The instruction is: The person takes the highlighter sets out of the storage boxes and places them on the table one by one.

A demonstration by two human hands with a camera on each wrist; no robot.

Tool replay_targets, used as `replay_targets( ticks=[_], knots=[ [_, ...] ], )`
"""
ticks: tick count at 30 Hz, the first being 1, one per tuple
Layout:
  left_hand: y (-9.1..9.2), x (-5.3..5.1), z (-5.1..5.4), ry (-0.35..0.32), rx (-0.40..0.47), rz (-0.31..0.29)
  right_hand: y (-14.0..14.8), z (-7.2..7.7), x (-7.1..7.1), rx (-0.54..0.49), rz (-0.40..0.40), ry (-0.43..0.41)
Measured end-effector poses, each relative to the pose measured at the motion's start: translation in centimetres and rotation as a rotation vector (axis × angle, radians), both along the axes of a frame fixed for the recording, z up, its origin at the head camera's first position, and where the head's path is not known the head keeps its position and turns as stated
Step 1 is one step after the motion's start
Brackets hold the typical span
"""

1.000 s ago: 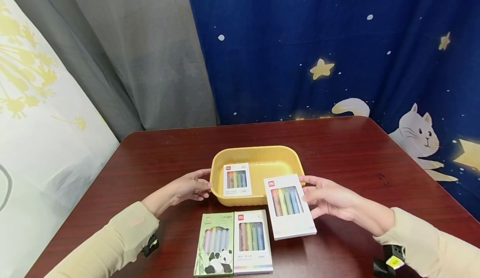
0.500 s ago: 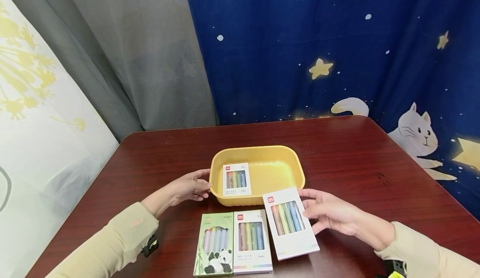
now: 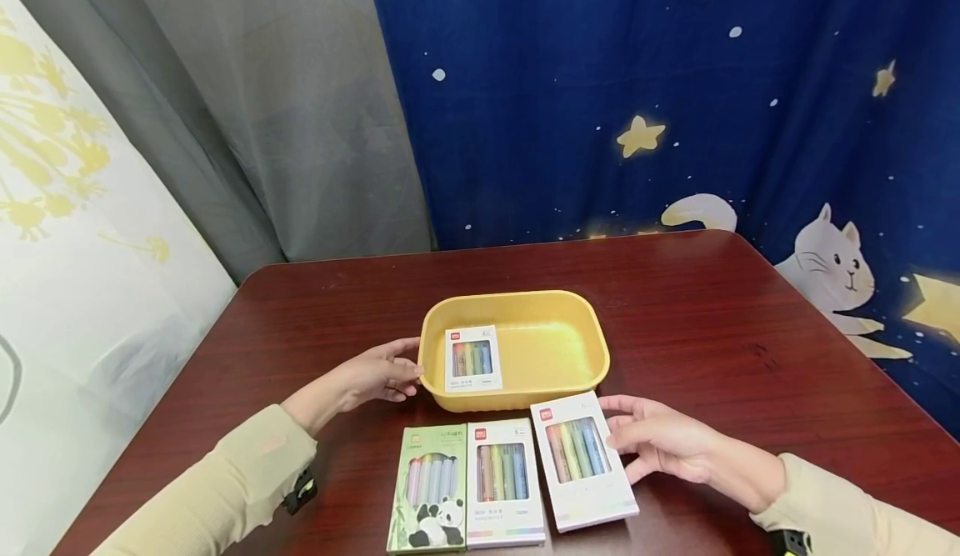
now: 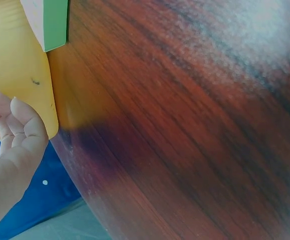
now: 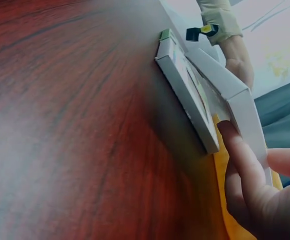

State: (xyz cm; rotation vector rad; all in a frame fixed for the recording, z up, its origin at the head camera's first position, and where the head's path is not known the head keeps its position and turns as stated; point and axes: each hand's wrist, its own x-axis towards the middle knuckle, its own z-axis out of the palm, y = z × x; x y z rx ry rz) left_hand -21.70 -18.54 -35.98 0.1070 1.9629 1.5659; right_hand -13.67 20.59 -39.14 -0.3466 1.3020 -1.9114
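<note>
In the head view, my right hand (image 3: 663, 443) pinches a white box of highlighters (image 3: 583, 460) by its right edge, thumb on the front. The box is tilted, beside another white highlighter box (image 3: 506, 483) lying on the table. The right wrist view shows the held box (image 5: 250, 122) raised above the flat one (image 5: 190, 100), with my fingers underneath. At the left end of a yellow plastic basket (image 3: 551, 356), my left hand (image 3: 378, 373) holds the side, thumb at the rim. A smaller white highlighter box (image 3: 472, 358) leans inside the basket's left part.
A green panda pen box (image 3: 427, 489) lies against the left side of the flat white box. Everything rests on a dark red wooden table (image 3: 337, 306). Grey and blue star-patterned curtains (image 3: 540, 106) hang behind its far edge.
My right hand has brought the white highlighter box down from the basket's front rim toward me, next to the flat boxes. The left hand has stayed at the basket.
</note>
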Motion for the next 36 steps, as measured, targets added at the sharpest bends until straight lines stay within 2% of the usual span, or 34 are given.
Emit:
replay_targets(
  ticks=[13, 18, 29, 36],
  knots=[
    [0.0, -0.1, -0.1, -0.002, -0.012, 0.013, -0.4, -1.2, 0.5, 0.114, -0.086, -0.005],
    [0.0, -0.1, -0.1, -0.001, -0.012, 0.008, -0.7, -1.1, 0.6, 0.153, -0.097, 0.019],
    [0.1, -0.2, -0.1, -0.007, -0.008, 0.009, -1.8, -0.6, 0.8, 0.372, -0.172, 0.107],
    [-0.1, -0.1, -0.1, -0.003, 0.003, -0.006, -2.2, 0.0, 0.9, 0.466, -0.177, 0.166]
  ],
)
